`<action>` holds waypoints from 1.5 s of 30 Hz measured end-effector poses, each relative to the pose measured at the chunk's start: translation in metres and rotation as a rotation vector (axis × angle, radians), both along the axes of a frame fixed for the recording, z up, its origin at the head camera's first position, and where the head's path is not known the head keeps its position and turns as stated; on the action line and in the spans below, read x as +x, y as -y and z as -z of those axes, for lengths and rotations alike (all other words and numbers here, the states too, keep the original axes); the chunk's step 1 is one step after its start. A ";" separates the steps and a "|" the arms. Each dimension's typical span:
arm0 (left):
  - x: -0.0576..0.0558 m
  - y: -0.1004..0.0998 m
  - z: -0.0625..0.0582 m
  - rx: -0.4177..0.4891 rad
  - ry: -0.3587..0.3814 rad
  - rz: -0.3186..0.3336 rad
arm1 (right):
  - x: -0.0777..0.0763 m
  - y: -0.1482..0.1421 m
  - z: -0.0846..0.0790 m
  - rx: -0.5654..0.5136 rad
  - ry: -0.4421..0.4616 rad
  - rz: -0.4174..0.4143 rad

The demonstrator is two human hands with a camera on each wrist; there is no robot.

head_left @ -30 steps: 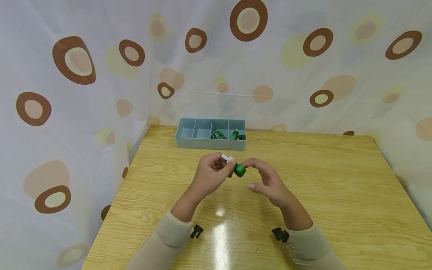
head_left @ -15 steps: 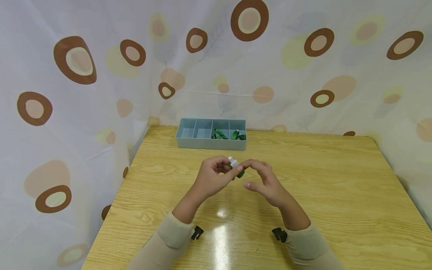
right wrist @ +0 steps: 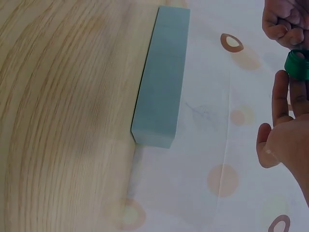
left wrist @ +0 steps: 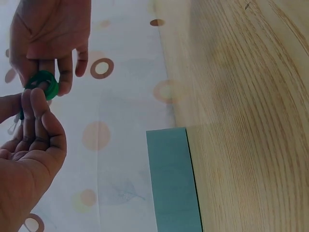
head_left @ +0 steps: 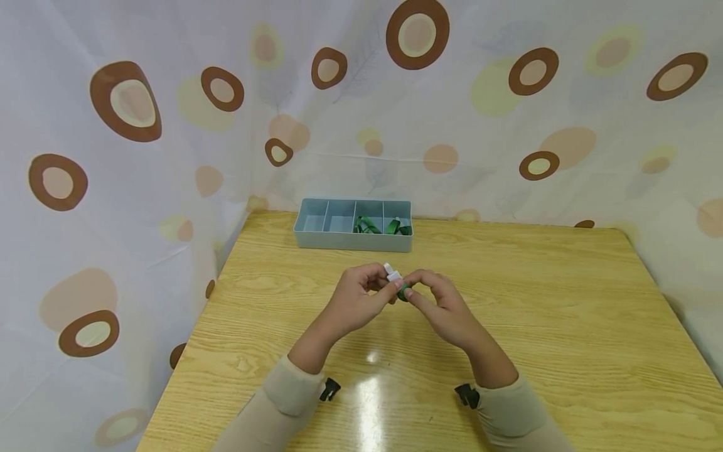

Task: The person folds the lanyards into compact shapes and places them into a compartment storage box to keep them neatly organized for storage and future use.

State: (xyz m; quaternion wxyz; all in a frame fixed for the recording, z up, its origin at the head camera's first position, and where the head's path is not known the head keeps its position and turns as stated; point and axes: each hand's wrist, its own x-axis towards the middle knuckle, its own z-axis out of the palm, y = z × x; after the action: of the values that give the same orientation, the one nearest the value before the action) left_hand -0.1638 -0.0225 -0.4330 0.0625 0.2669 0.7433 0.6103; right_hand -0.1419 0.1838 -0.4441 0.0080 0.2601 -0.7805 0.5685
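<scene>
A coiled green strap (head_left: 403, 292) with a white plug-like end (head_left: 392, 273) is held above the table between both hands. My left hand (head_left: 357, 300) pinches it near the white end, thumb in front. My right hand (head_left: 449, 312) takes the coil's right side between thumb and forefinger. In the left wrist view the green coil (left wrist: 42, 85) forms a ring at the fingertips, with some right-hand fingers behind or inside it. The right wrist view shows only part of the coil (right wrist: 298, 65), cut by the frame edge.
A blue-grey tray (head_left: 353, 240) with several compartments stands at the table's back edge. Its two right compartments hold green straps (head_left: 368, 225). A patterned curtain (head_left: 361, 125) hangs behind the wooden table (head_left: 553, 314) and along its sides.
The white end has turned more upright and shifted slightly right. My right thumb has closed in from a gap below the coil and now meets it opposite the forefinger.
</scene>
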 end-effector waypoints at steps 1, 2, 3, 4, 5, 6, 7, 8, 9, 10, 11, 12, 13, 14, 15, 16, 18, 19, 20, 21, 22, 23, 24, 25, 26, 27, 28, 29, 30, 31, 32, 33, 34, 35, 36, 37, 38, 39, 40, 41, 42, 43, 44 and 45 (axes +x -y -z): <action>0.000 0.000 0.000 -0.006 0.002 -0.004 | 0.000 0.000 0.000 -0.001 0.006 0.013; 0.000 0.000 0.000 -0.011 0.005 -0.009 | 0.001 0.001 0.001 -0.001 0.012 0.029; 0.000 -0.001 0.000 -0.015 0.008 -0.014 | 0.001 0.001 0.001 -0.003 0.012 0.045; 0.000 -0.001 0.000 -0.021 0.010 -0.019 | 0.001 0.001 0.002 -0.006 0.006 0.063; 0.000 -0.001 0.000 -0.024 0.012 -0.023 | 0.001 0.002 0.003 -0.009 -0.004 0.082; 0.000 -0.002 -0.001 -0.025 0.014 -0.027 | 0.001 0.002 0.004 -0.014 -0.016 0.100; -0.001 -0.002 -0.001 -0.026 0.015 -0.029 | 0.001 0.003 0.004 -0.022 -0.028 0.114; -0.001 -0.002 -0.001 -0.026 0.015 -0.032 | 0.001 0.003 0.005 -0.024 -0.043 0.128; -0.001 -0.002 -0.002 -0.028 0.015 -0.033 | 0.000 0.004 0.005 -0.039 -0.054 0.138; -0.002 -0.002 -0.001 -0.029 0.014 -0.035 | -0.001 0.004 0.005 -0.057 -0.062 0.148; -0.002 -0.002 -0.001 -0.030 0.013 -0.036 | -0.002 0.004 0.005 -0.077 -0.072 0.155; -0.003 -0.002 -0.001 -0.032 0.013 -0.039 | -0.003 0.003 0.004 -0.101 -0.081 0.159; -0.004 -0.001 0.000 -0.033 0.010 -0.042 | -0.004 0.003 0.004 -0.126 -0.092 0.160; -0.005 0.000 0.000 -0.033 0.008 -0.046 | -0.006 0.002 0.003 -0.152 -0.103 0.163; -0.006 0.001 0.001 -0.034 0.008 -0.053 | -0.008 0.000 0.003 -0.181 -0.110 0.166; -0.007 0.003 0.001 -0.033 0.008 -0.061 | -0.011 -0.002 0.004 -0.197 -0.122 0.172; -0.010 0.007 0.003 -0.028 0.008 -0.076 | -0.017 -0.005 0.007 -0.210 -0.150 0.195; -0.011 0.009 0.004 -0.026 0.011 -0.086 | -0.021 -0.007 0.010 -0.201 -0.167 0.215; -0.012 0.011 0.005 -0.027 0.017 -0.097 | -0.026 -0.008 0.013 -0.183 -0.190 0.242; -0.013 0.013 0.006 -0.030 0.025 -0.108 | -0.031 -0.009 0.016 -0.148 -0.225 0.273; -0.014 0.015 0.007 -0.034 0.032 -0.117 | -0.036 -0.011 0.019 -0.102 -0.268 0.308; -0.014 0.016 0.007 -0.037 0.041 -0.125 | -0.042 -0.012 0.022 -0.050 -0.311 0.339; -0.015 0.018 0.008 -0.039 0.052 -0.133 | -0.048 -0.012 0.025 0.011 -0.352 0.370; -0.015 0.019 0.008 -0.044 0.061 -0.140 | -0.055 -0.013 0.027 0.076 -0.391 0.395; -0.015 0.019 0.008 -0.045 0.069 -0.144 | -0.062 -0.014 0.029 0.139 -0.427 0.415; -0.015 0.019 0.008 -0.049 0.075 -0.147 | -0.069 -0.014 0.031 0.203 -0.456 0.429; -0.015 0.019 0.007 -0.053 0.078 -0.147 | -0.077 -0.015 0.032 0.266 -0.474 0.437; -0.014 0.020 0.006 -0.057 0.080 -0.147 | -0.085 -0.015 0.034 0.328 -0.480 0.440; -0.013 0.020 0.004 -0.059 0.081 -0.146 | -0.092 -0.015 0.036 0.393 -0.482 0.442; -0.011 0.020 0.002 -0.061 0.080 -0.145 | -0.100 -0.015 0.039 0.451 -0.479 0.440; -0.010 0.020 -0.001 -0.062 0.077 -0.144 | -0.107 -0.015 0.041 0.508 -0.473 0.436; -0.008 0.020 -0.003 -0.065 0.074 -0.145 | -0.114 -0.014 0.044 0.564 -0.462 0.429; -0.007 0.020 -0.006 -0.063 0.072 -0.145 | -0.121 -0.014 0.046 0.611 -0.450 0.419; -0.005 0.021 -0.009 -0.061 0.069 -0.146 | -0.127 -0.013 0.049 0.647 -0.435 0.410; -0.004 0.021 -0.011 -0.060 0.068 -0.144 | -0.132 -0.012 0.051 0.674 -0.419 0.397; -0.003 0.021 -0.012 -0.061 0.067 -0.143 | -0.136 -0.012 0.053 0.691 -0.403 0.386; -0.002 0.021 -0.013 -0.065 0.067 -0.141 | -0.139 -0.011 0.055 0.707 -0.392 0.381; -0.002 0.022 -0.013 -0.066 0.069 -0.141 | -0.142 -0.011 0.057 0.718 -0.381 0.378; -0.002 0.022 -0.014 -0.068 0.071 -0.140 | -0.144 -0.010 0.059 0.720 -0.369 0.376; -0.003 0.022 -0.014 -0.071 0.073 -0.140 | -0.146 -0.010 0.060 0.723 -0.360 0.376; -0.003 0.023 -0.013 -0.075 0.076 -0.142 | -0.147 -0.010 0.062 0.727 -0.355 0.377; -0.004 0.024 -0.013 -0.079 0.073 -0.146 | -0.148 -0.010 0.063 0.730 -0.354 0.377; -0.005 0.025 -0.012 -0.078 0.071 -0.150 | -0.148 -0.009 0.064 0.731 -0.355 0.379; -0.006 0.026 -0.012 -0.080 0.068 -0.156 | -0.148 -0.009 0.064 0.726 -0.357 0.378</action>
State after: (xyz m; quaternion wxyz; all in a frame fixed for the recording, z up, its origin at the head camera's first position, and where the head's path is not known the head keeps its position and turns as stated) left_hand -0.1699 -0.0486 -0.4209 0.0505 0.1846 0.7830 0.5919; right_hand -0.2902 0.1927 -0.5077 0.1546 0.1930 -0.9497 0.1923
